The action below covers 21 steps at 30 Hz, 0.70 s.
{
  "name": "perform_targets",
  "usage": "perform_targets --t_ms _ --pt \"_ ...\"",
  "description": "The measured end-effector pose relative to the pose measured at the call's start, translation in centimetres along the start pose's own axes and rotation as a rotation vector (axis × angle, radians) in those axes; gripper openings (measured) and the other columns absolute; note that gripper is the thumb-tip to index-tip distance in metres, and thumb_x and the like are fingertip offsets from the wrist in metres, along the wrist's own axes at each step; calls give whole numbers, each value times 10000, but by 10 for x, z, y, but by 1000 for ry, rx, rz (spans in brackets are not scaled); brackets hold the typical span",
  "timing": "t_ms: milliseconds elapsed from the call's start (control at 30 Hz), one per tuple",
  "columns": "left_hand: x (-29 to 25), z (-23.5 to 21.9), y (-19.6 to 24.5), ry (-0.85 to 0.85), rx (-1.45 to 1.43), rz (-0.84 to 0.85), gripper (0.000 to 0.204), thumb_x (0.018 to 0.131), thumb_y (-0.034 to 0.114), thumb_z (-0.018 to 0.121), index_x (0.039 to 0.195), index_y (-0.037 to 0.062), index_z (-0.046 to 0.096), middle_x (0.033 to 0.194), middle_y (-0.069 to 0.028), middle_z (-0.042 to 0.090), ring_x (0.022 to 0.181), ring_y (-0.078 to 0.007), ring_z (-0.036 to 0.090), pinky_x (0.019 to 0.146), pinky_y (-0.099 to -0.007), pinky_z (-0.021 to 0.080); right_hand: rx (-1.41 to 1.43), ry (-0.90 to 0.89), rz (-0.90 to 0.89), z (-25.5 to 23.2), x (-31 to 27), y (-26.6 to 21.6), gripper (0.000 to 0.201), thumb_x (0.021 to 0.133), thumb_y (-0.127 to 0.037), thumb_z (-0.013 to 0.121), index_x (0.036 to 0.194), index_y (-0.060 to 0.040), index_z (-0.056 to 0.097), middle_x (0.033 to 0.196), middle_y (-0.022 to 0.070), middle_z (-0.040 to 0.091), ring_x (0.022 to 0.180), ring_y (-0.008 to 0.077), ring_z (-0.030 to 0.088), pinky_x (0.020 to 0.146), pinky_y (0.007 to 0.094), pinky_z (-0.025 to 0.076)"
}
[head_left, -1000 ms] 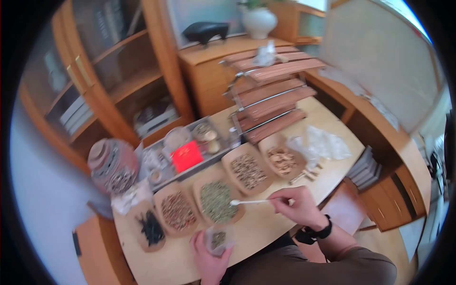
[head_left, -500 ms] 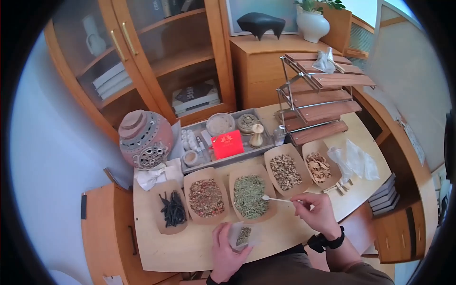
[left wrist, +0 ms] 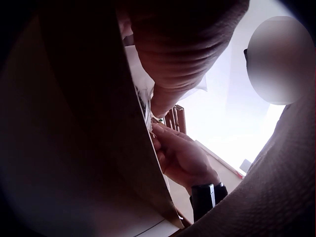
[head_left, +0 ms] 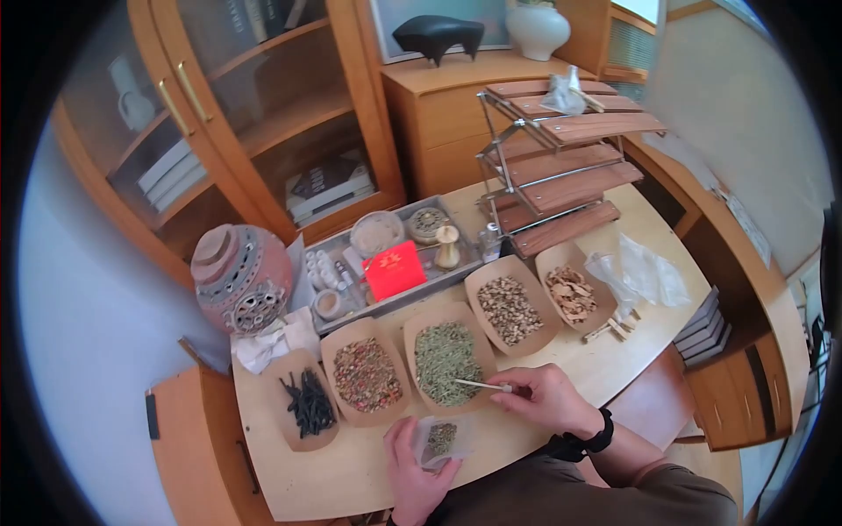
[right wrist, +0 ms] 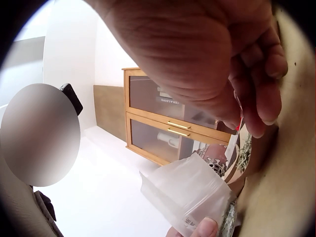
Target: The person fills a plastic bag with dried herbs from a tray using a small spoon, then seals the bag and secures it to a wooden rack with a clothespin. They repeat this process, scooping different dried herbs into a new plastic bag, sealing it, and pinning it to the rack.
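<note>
My left hand (head_left: 416, 480) grips a small translucent bag (head_left: 460, 435) with dried green bits inside, near the table's front edge. In the right wrist view the bag (right wrist: 185, 185) stands with its mouth open, left fingertips at its side. My right hand (head_left: 554, 401) pinches the handle of a slim white spoon (head_left: 482, 384). The spoon's far end dips into dried green herbs (head_left: 449, 351) in a brown paper tray (head_left: 445, 314), and its bowl is hidden among them. The bag is just below this tray in the head view.
Paper trays of black strips (head_left: 309, 405), mixed reddish pieces (head_left: 367, 375), chopped brown pieces (head_left: 509, 310) and pale chips (head_left: 570, 294) flank the herbs. Behind are a grey tray (head_left: 421, 287) with a red packet (head_left: 395, 272), a patterned jar (head_left: 244, 279) and a folding wooden rack (head_left: 561, 167).
The spoon's bowl, earlier visible at the herbs' right edge, is now down among them. My left hand keeps its hold on the bag. The head view has swung about.
</note>
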<state>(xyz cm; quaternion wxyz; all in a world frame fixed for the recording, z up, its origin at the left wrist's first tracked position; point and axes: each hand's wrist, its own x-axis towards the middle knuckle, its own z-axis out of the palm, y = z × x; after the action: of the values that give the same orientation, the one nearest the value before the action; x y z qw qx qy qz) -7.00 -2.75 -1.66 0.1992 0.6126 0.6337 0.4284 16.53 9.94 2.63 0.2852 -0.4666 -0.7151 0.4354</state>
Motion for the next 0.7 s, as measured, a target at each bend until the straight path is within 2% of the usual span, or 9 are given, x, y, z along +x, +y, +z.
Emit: perform_targets --t_ms 100,167,267,367,433,467,500,567,700 --pt "-1 0 3 5 -77 -76 900 733 200 950 1470 -6 475 1409 -214 501 1277 -376 558 1063 -459 501 -34 -8 0 -11 -2 -4 335 935 -165 811 1255 -79 760 772 107 756 635 196 718 623 314 573" --pt "0 -2 1 -99 -209 -157 849 862 228 905 1528 -8 436 1441 -221 551 1298 -355 613 1055 -438 520 -72 -2 -19 -18 -8 -8 368 934 -166 813 1285 -81 747 776 100 755 642 193 719 622 315 571" --pt "-3 -2 -2 -104 -262 -221 825 882 234 891 1528 -13 442 1423 -220 576 1260 -337 642 1037 -422 534 -52 39 -30 -21 -14 -8 386 936 -145 808 1304 -62 729 762 87 739 629 178 699 611 307 559" --pt "5 -7 9 -26 -36 -11 811 895 205 882 1531 -23 434 1395 -216 594 1240 -305 663 994 -391 559 -29 122 2 -33 -28 10 290 948 -132 804 1210 -20 751 741 63 726 616 130 671 599 285 543" --pt "1 -2 2 -21 -48 1 812 895 199 881 1531 -27 430 1390 -217 597 1230 -306 670 989 -390 562 107 253 193 -39 -37 27 181 959 -115 793 1088 9 766 730 38 716 615 80 644 586 271 525" --pt "-1 0 -1 -10 -54 -2 813 895 192 880 1532 -32 426 1385 -219 600 1219 -308 677 983 -388 565 116 329 218 -43 -39 29 154 966 -129 789 940 22 769 676 15 687 598 50 604 559 255 485" --pt "-3 2 -5 -13 -56 5 813 895 192 880 1532 -32 426 1385 -219 600 1219 -308 677 983 -388 565 116 338 218 -49 -42 33 154 966 -129 789 940 22 769 676 15 687 598 50 604 559 255 485" --pt "-3 0 -1 -72 -226 -147 858 884 184 889 1549 -37 395 1411 -223 580 1210 -305 680 985 -381 566 38 451 137 -59 -48 52 200 960 -132 787 839 23 751 607 7 639 563 46 552 528 256 434" --pt "-7 3 1 100 -221 -88 632 953 206 818 1457 -40 527 1264 -190 662 1127 -263 702 907 -372 575 -41 563 -41 -56 -55 93 274 968 -91 740 719 3 676 561 -5 581 534 51 484 503 276 391"
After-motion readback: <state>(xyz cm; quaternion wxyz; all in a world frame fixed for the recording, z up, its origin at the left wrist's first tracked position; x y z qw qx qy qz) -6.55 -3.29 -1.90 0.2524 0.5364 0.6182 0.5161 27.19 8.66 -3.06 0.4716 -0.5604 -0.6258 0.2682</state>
